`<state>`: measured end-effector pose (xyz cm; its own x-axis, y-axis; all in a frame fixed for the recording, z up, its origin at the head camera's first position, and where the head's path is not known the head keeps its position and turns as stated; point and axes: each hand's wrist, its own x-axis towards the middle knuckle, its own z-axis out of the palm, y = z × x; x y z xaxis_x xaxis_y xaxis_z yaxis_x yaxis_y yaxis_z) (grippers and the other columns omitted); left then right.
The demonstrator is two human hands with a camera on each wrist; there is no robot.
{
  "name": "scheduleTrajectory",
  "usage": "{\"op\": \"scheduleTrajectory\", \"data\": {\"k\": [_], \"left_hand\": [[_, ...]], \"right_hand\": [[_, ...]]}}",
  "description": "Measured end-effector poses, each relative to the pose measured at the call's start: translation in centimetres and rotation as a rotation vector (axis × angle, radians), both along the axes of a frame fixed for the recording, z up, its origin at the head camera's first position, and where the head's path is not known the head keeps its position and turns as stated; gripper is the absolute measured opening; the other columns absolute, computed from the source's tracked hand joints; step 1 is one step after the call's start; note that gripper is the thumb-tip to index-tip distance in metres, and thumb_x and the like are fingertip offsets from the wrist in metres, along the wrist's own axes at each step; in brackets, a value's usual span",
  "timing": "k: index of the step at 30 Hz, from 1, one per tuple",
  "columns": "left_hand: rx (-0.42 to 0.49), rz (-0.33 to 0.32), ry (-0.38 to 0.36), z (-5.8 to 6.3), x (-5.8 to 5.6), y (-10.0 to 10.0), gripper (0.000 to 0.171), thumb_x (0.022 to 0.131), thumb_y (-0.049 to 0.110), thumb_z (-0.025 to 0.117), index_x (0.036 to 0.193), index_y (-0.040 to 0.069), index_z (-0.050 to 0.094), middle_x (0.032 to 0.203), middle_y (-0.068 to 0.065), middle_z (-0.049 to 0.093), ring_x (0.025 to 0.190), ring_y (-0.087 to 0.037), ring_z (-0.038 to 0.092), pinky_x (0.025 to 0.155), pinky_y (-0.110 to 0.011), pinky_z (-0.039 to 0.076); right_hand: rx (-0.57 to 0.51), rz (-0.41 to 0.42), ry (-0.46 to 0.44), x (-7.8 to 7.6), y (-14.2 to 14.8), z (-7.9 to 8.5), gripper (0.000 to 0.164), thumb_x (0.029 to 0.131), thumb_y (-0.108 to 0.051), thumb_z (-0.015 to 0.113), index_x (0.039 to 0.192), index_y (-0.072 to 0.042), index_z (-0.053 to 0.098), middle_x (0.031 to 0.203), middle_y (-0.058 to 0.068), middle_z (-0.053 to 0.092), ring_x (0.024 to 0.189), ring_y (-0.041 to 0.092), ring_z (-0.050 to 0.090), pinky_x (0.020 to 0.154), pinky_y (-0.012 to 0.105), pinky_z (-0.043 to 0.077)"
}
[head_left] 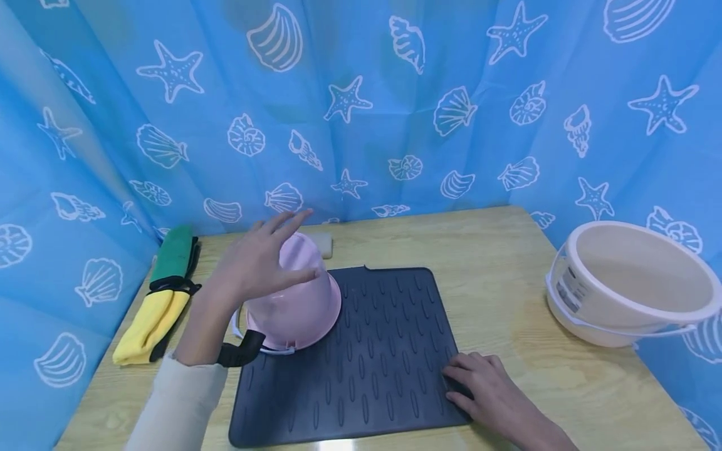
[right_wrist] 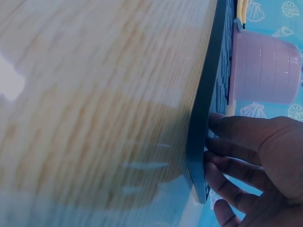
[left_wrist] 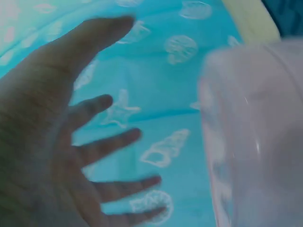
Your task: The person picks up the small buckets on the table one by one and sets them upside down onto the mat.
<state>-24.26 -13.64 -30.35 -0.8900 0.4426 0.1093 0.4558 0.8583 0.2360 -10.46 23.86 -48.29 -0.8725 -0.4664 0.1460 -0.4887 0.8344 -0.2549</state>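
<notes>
A pink bucket (head_left: 307, 307) stands upside down on a dark ribbed mat (head_left: 372, 351), its rim down and its white handle (head_left: 276, 351) lying by the rim. My left hand (head_left: 262, 260) is spread in front of the bucket in the head view, thumb and fingers wide apart. In the left wrist view a gap shows between this left hand (left_wrist: 94, 156) and the bucket (left_wrist: 260, 137). My right hand (head_left: 487, 388) rests at the mat's right edge. There its thumb and fingertips (right_wrist: 213, 172) touch the top face beside the raised border.
A large cream bucket (head_left: 586, 294) stands upright at the table's right side. Folded green cloth (head_left: 175, 250) and yellow cloth (head_left: 152, 322) lie at the left. Behind the pink bucket sits a small pale block (head_left: 323, 244). Blue shell-patterned curtain (head_left: 372, 144) borders the wooden table (head_left: 479, 250).
</notes>
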Motion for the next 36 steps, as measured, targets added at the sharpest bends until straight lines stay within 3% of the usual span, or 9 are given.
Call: {"op": "scheduleTrajectory", "data": {"k": [3,6,11,15,21,29,36], "left_hand": [[0.199,-0.071,0.144,-0.1,1.4,0.2,0.078,0.088,0.051,0.071,0.155,0.026,0.040,0.149,-0.008,0.047,0.133,-0.035,0.046,0.098,-0.061,0.043],[0.355,-0.118,0.239,-0.8,2.9,0.7,0.064,0.089,0.040,0.073,0.147,0.022,0.052,0.137,-0.002,0.056,0.125,-0.025,0.053,0.097,-0.052,0.046],[0.518,-0.169,0.293,-2.3,4.5,1.8,0.057,0.088,0.029,0.075,0.141,0.019,0.058,0.134,0.002,0.058,0.119,-0.020,0.056,0.097,-0.042,0.047],[0.576,-0.170,0.236,-3.9,5.8,2.9,0.052,0.089,0.030,0.075,0.138,0.023,0.060,0.129,0.008,0.060,0.111,-0.016,0.058,0.093,-0.038,0.049],[0.597,-0.161,0.125,-7.2,7.6,4.6,0.046,0.089,0.034,0.076,0.133,0.027,0.063,0.116,0.014,0.063,0.104,-0.009,0.060,0.088,-0.037,0.053],[0.665,-0.118,-0.040,-12.1,8.7,5.5,0.042,0.087,0.033,0.078,0.128,0.032,0.066,0.118,0.017,0.064,0.105,-0.008,0.059,0.086,-0.038,0.053],[0.682,-0.070,-0.153,-15.7,9.4,5.5,0.038,0.088,0.034,0.078,0.124,0.029,0.069,0.119,0.017,0.065,0.103,-0.015,0.061,0.086,-0.045,0.053]], "right_hand": [[-0.003,-0.003,0.009,-0.1,-0.1,0.0,0.030,0.083,-0.025,0.082,0.108,-0.010,0.076,0.110,-0.001,0.065,0.095,0.017,0.057,0.074,0.036,0.038],[0.002,-0.001,0.012,-0.2,-0.2,0.0,0.030,0.082,-0.024,0.083,0.108,-0.010,0.076,0.110,-0.001,0.066,0.095,0.017,0.057,0.074,0.037,0.039],[0.012,-0.003,0.000,-0.3,-0.2,0.1,0.030,0.083,-0.025,0.082,0.108,-0.009,0.076,0.110,0.000,0.065,0.095,0.017,0.057,0.076,0.038,0.039],[0.008,-0.005,-0.005,-0.2,-0.1,0.0,0.030,0.083,-0.025,0.082,0.108,-0.010,0.076,0.110,0.000,0.066,0.095,0.018,0.058,0.074,0.037,0.038],[0.000,0.006,0.008,-0.2,0.0,0.0,0.029,0.083,-0.024,0.082,0.108,-0.010,0.076,0.110,0.001,0.066,0.095,0.018,0.058,0.075,0.038,0.039],[0.000,0.021,0.054,-0.1,0.2,0.6,0.027,0.083,-0.023,0.082,0.106,-0.010,0.076,0.109,0.001,0.067,0.095,0.018,0.059,0.076,0.039,0.040],[-0.040,0.024,0.176,-0.2,0.6,1.8,0.024,0.080,-0.020,0.084,0.102,-0.014,0.077,0.106,-0.002,0.068,0.093,0.014,0.060,0.074,0.036,0.042]]}}
